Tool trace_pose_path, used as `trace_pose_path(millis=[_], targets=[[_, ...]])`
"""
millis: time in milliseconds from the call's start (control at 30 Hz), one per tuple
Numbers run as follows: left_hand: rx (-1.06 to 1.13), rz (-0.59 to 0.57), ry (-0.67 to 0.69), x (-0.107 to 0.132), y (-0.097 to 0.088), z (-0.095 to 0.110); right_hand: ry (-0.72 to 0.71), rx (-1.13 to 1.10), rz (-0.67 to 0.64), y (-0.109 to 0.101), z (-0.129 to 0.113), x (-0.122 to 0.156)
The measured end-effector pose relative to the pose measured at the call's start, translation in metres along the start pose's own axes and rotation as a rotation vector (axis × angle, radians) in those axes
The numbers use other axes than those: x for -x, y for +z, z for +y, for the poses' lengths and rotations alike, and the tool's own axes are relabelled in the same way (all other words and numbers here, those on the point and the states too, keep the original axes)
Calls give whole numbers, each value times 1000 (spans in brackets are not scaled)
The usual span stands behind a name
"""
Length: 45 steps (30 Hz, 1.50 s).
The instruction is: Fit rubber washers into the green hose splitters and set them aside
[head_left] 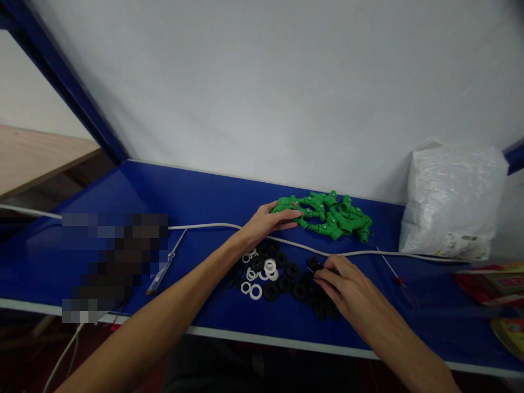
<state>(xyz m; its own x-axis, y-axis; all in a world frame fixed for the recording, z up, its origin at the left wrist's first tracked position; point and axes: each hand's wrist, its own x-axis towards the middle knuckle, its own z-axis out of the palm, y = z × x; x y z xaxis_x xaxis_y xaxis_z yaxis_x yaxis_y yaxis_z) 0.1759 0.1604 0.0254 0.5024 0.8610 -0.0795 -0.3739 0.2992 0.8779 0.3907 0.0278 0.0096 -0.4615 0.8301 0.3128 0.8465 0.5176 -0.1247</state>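
My left hand (pixel 268 219) reaches to the near-left end of a pile of green plastic hose fittings (pixel 347 221). Its fingers are closed on one green hose fitting (pixel 285 204). Lower and to the right, my right hand (pixel 341 277) pinches a small black part (pixel 317 268) at the upper edge of a heap of black parts (pixel 325 305); the fingers partly cover it. Between the hands lie several white ring nuts (pixel 256 291) and several black rings (pixel 285 283), loosely mixed on the blue tabletop (pixel 204 196).
A white cable (pixel 213 225) crosses the table behind the rings. At the right stands a white wrapped package (pixel 454 202), with a thin screwdriver (pixel 391 267) before it and colourful packets (pixel 495 286) beyond. A bagged slim tool (pixel 164 270) lies at left beside a blurred-out dark area.
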Motion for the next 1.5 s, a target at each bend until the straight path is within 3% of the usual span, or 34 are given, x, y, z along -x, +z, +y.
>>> trace_pose_path(millis=[300, 500, 800, 933, 1133, 1500], targets=[[4, -57, -39, 0, 0, -4, -118, 132, -25, -1, 0, -14], [35, -68, -99, -1, 0, -4, -107, 94, -51, -1, -5, -21], [62, -34, -157, -1, 5, -2, 171, -332, -54, -29, 4, -33], [65, -20, -162, -2, 5, -3, 335, -544, 82, -37, 8, -53], [76, 7, -153, 0, 7, 0, 447, -792, 311, -33, 2, -79], [91, -16, -128, 0, 8, -4, 323, -688, 443, -14, -2, -93]])
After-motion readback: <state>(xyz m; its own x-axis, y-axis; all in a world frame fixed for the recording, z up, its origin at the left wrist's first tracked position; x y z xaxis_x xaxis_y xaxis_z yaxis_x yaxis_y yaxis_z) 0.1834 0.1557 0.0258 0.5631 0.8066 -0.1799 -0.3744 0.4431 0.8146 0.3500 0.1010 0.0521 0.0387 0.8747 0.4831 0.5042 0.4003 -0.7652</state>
